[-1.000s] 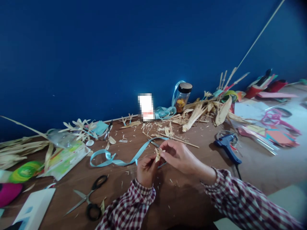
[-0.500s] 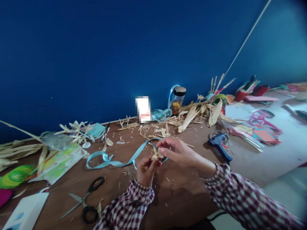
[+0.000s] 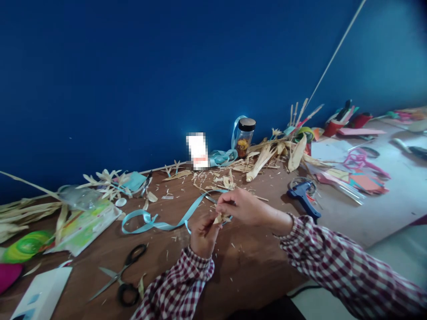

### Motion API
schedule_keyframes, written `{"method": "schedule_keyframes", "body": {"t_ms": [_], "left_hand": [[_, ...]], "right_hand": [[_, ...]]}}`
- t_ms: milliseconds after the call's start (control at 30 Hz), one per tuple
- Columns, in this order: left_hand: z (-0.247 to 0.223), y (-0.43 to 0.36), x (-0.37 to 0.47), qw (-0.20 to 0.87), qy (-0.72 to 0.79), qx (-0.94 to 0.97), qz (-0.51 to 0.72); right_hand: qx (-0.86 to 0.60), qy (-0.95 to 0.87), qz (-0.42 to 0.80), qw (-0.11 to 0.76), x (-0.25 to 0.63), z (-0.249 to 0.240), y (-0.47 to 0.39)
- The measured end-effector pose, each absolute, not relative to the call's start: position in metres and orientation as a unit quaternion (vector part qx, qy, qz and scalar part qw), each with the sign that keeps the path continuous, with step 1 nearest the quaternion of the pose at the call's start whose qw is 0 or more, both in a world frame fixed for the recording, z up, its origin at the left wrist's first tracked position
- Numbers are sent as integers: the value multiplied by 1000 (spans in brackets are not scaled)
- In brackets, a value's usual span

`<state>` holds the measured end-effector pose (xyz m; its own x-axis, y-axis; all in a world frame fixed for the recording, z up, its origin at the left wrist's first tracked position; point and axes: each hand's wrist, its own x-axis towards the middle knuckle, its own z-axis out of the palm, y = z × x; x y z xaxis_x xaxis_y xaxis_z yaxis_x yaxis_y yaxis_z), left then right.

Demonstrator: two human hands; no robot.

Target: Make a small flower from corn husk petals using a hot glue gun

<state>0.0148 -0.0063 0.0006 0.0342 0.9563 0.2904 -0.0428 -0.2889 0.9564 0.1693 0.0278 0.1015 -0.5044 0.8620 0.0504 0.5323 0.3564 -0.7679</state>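
My left hand (image 3: 204,233) is closed round the base of a small pale dried-husk flower (image 3: 218,219) over the middle of the table. From the right, my right hand (image 3: 245,209) pinches at the flower's upper edge with thumb and forefinger. Both sets of fingertips partly cover the flower. A light blue ribbon (image 3: 167,226) lies curled on the table just behind and left of my hands. A small grey metal thing (image 3: 211,199) shows beside my right fingertips; its kind is unclear. Opened scissors (image 3: 122,278) with black handles lie at the front left.
A blue glue gun (image 3: 303,198) lies right of my hands. Along the wall stand a black-lidded jar (image 3: 246,138) and a heap of dried husks (image 3: 263,162). Husk flowers (image 3: 106,182) and a white box (image 3: 45,291) are at the left. Scraps litter the brown table (image 3: 253,275).
My right fingers have drawn together and closed in on the flower's top edge, and the flower has tilted. My left hand keeps its hold. The view has shifted slightly.
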Motion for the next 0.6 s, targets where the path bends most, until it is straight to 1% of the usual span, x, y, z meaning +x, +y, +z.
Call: {"method": "schedule_keyframes", "body": {"t_ms": [200,400,500,600], "left_hand": [[2,-6,12,387,417,633,525],[3,-5,13,413,428,606,529],[1,-4,13,432,420,592,534],[2,-3,12,419,421,598,538]], "right_hand": [[-468,-769,360,246,164,95,27],[-457,-752,392,268,163,91,28],[-430,-745,440,258,167,95,29],[-403,-763,443,244,171,98,29]]}}
